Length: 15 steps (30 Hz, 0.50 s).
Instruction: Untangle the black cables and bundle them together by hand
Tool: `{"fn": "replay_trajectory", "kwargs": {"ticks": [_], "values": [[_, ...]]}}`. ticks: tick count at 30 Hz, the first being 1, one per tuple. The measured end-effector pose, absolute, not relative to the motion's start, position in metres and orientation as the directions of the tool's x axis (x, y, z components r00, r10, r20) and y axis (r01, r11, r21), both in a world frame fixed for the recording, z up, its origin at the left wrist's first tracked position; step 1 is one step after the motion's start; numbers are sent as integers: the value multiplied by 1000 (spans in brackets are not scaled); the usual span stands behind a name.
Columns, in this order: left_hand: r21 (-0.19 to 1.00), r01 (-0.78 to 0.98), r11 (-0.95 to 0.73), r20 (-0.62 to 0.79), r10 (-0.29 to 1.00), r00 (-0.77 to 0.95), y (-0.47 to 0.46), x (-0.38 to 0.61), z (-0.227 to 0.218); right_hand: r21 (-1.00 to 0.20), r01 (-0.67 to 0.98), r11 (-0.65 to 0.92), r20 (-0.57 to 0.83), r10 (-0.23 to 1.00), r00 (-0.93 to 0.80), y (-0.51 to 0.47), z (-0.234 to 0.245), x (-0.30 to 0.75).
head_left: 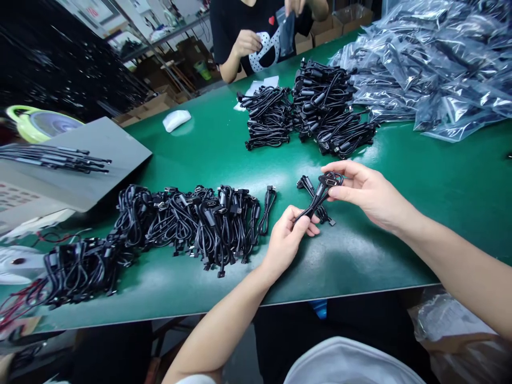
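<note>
Between my two hands is a folded black cable (pixel 317 201), held just above the green table. My left hand (pixel 288 233) is closed round its lower end. The fingers of my right hand (pixel 357 186) pinch the upper end, beside a connector with a metal-edged socket. Beneath it, another bundled black cable (pixel 306 184) lies on the table, partly hidden by my hands and the held one. A single folded cable (pixel 268 209) lies to the left of my left hand, at the end of a long row of bundled cables (pixel 216 218).
Across the green table (pixel 192 160), a co-worker (pixel 256 42) handles a dark plastic bag (pixel 286 33). Piles of black cables (pixel 320 101) lie before them. Many clear bags (pixel 440 69) are heaped at back right. At left stand a grey box (pixel 92 160) and more cables (pixel 80 269).
</note>
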<state>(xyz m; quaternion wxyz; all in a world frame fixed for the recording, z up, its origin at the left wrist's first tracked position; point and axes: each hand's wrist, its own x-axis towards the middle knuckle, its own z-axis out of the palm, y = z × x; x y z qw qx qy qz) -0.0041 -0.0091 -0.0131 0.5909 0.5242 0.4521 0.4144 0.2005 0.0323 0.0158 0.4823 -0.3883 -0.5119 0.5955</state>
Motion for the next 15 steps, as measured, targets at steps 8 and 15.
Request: {"fn": "replay_trajectory", "kwargs": {"ticks": [8, 15], "values": [[979, -156, 129, -103, 981, 164, -4, -11, -14, -970, -187, -156, -67, 910, -409, 34, 15, 201], [920, -37, 389, -316, 797, 514, -4, -22, -4, -954, 300, 23, -204, 684, -701, 9, 41, 237]]}}
